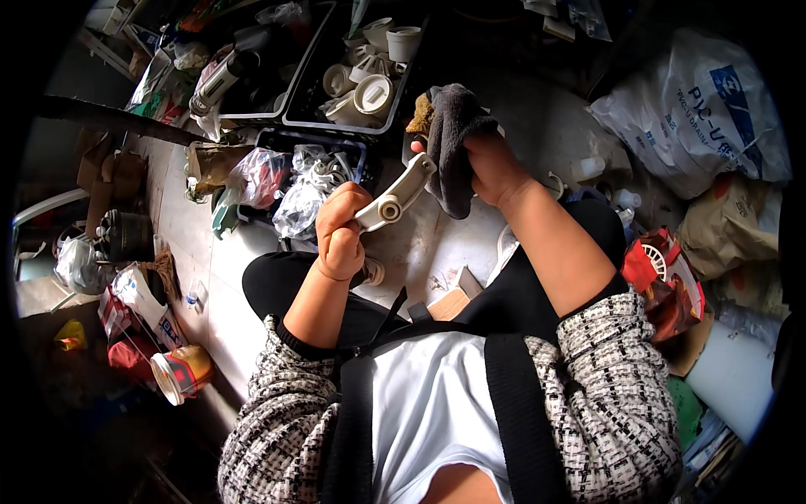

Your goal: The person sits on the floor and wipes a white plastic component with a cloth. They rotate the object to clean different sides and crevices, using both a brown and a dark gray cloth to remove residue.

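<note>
My left hand (pixel 342 230) grips the lower end of a curved white plastic fitting (pixel 398 196) with a round threaded-looking boss near its middle. The fitting's far end has a small hole and points up toward the cloth. Bunched in my right hand (pixel 494 165) is a dark grey cloth (pixel 458 138), which hangs down past the fingers. A brown piece of cloth or sponge (pixel 420 116) shows beside it on the left. Fitting and grey cloth appear very close; whether they touch I cannot tell.
Ahead stands a black crate (pixel 384 129) of white plastic pipe fittings. A smaller crate (pixel 362 151) holds bagged white parts. At right lie a large white printed sack (pixel 699 113) and a red bag (pixel 667 283). A tub (pixel 182 373) stands at left; a wooden block (pixel 453 299) lies between my legs.
</note>
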A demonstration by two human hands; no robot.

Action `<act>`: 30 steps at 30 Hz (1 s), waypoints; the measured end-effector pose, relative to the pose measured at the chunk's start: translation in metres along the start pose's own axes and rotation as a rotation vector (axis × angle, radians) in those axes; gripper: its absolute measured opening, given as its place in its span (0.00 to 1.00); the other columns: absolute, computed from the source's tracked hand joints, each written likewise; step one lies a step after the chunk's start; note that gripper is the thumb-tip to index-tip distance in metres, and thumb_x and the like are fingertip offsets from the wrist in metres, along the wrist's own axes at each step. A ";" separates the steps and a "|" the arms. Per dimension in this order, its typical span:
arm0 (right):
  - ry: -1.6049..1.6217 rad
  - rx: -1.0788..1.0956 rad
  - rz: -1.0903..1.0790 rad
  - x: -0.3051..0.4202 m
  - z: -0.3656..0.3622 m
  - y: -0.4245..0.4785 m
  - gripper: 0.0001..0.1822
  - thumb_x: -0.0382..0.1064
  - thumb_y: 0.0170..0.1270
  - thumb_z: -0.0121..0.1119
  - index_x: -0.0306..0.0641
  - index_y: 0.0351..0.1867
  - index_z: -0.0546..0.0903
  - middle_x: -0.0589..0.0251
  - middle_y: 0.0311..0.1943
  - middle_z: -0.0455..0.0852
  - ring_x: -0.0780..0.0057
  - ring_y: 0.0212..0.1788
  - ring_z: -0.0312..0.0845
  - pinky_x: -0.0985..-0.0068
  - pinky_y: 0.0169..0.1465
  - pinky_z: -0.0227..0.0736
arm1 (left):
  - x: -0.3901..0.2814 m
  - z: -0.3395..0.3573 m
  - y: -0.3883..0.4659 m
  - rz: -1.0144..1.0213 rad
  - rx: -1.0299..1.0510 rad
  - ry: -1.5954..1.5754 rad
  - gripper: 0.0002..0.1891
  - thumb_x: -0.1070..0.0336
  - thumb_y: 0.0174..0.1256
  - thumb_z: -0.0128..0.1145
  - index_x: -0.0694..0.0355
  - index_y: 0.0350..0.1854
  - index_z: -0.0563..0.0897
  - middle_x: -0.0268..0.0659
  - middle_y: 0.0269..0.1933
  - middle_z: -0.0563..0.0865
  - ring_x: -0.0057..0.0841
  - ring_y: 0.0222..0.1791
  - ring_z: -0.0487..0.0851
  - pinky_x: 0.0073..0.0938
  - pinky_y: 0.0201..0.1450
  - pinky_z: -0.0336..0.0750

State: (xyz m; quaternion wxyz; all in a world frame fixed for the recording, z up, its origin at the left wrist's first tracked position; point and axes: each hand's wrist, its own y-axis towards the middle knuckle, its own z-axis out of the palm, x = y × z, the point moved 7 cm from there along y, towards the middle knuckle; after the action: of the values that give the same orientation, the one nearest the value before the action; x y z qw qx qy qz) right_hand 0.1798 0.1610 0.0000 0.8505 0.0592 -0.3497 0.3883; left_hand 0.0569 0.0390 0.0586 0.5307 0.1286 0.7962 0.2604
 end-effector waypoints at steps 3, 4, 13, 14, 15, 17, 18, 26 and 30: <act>-0.508 0.029 -0.341 0.003 0.016 -0.012 0.19 0.34 0.54 0.57 0.37 0.49 0.73 0.60 0.45 0.77 0.71 0.47 0.74 0.75 0.52 0.69 | 0.004 -0.005 -0.001 0.003 -0.049 0.100 0.14 0.61 0.44 0.41 0.71 0.19 0.72 0.43 0.21 0.72 0.31 0.20 0.68 0.26 0.25 0.62; -0.831 0.039 -0.568 0.014 0.039 -0.025 0.20 0.35 0.54 0.58 0.38 0.49 0.73 0.60 0.46 0.76 0.70 0.48 0.73 0.74 0.54 0.67 | 0.007 -0.008 0.000 0.008 -0.091 0.084 0.15 0.60 0.46 0.41 0.70 0.19 0.72 0.42 0.20 0.71 0.30 0.20 0.68 0.25 0.24 0.62; -1.354 0.030 -1.127 0.044 0.044 -0.032 0.09 0.32 0.51 0.58 0.35 0.35 0.80 0.57 0.38 0.81 0.63 0.44 0.76 0.71 0.50 0.70 | 0.005 -0.013 0.003 0.004 -0.146 0.149 0.16 0.58 0.45 0.43 0.70 0.16 0.70 0.40 0.17 0.67 0.28 0.18 0.65 0.25 0.22 0.57; -1.210 0.035 -0.933 0.049 0.033 -0.025 0.10 0.31 0.51 0.57 0.36 0.37 0.80 0.58 0.39 0.81 0.62 0.46 0.76 0.71 0.52 0.69 | 0.007 -0.014 0.003 -0.012 -0.138 0.146 0.16 0.59 0.45 0.42 0.70 0.16 0.70 0.39 0.16 0.67 0.28 0.18 0.64 0.25 0.22 0.57; -1.867 0.129 -1.215 0.042 0.050 -0.030 0.14 0.31 0.53 0.56 0.37 0.44 0.78 0.59 0.45 0.79 0.64 0.49 0.74 0.71 0.55 0.66 | 0.010 -0.017 0.002 -0.030 -0.133 0.144 0.15 0.59 0.45 0.42 0.70 0.15 0.70 0.39 0.16 0.66 0.28 0.17 0.64 0.25 0.22 0.56; -1.268 0.200 -0.705 0.042 0.034 -0.016 0.20 0.31 0.53 0.59 0.36 0.50 0.74 0.59 0.49 0.76 0.67 0.51 0.72 0.74 0.57 0.65 | 0.015 -0.023 -0.001 -0.079 -0.133 0.139 0.15 0.59 0.44 0.42 0.69 0.15 0.69 0.39 0.16 0.66 0.28 0.17 0.63 0.26 0.22 0.56; -1.068 0.207 -0.537 0.042 0.034 -0.015 0.23 0.32 0.54 0.60 0.36 0.54 0.71 0.60 0.52 0.74 0.69 0.52 0.71 0.76 0.58 0.63 | 0.017 -0.024 -0.001 -0.108 -0.137 0.133 0.15 0.59 0.44 0.41 0.69 0.15 0.68 0.39 0.16 0.65 0.28 0.17 0.63 0.26 0.21 0.55; -1.267 0.550 -0.625 0.013 0.064 -0.029 0.18 0.34 0.48 0.62 0.36 0.44 0.78 0.57 0.41 0.81 0.66 0.41 0.77 0.76 0.47 0.71 | 0.014 -0.015 0.007 -0.059 -0.143 -0.085 0.17 0.59 0.50 0.40 0.70 0.15 0.70 0.41 0.17 0.69 0.27 0.18 0.65 0.26 0.22 0.57; -0.726 0.445 -0.147 0.011 0.048 -0.024 0.16 0.33 0.51 0.60 0.34 0.44 0.78 0.62 0.38 0.81 0.76 0.41 0.75 0.78 0.49 0.70 | 0.015 -0.018 0.001 0.037 -0.197 -0.097 0.15 0.61 0.49 0.38 0.69 0.15 0.69 0.40 0.17 0.70 0.26 0.18 0.64 0.25 0.23 0.57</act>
State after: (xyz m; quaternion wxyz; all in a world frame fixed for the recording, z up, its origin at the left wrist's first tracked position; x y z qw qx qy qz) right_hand 0.1757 0.1331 0.0466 0.6643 0.3986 -0.5289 0.3466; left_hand 0.0345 0.0426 0.0527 0.5739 0.1031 0.7376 0.3406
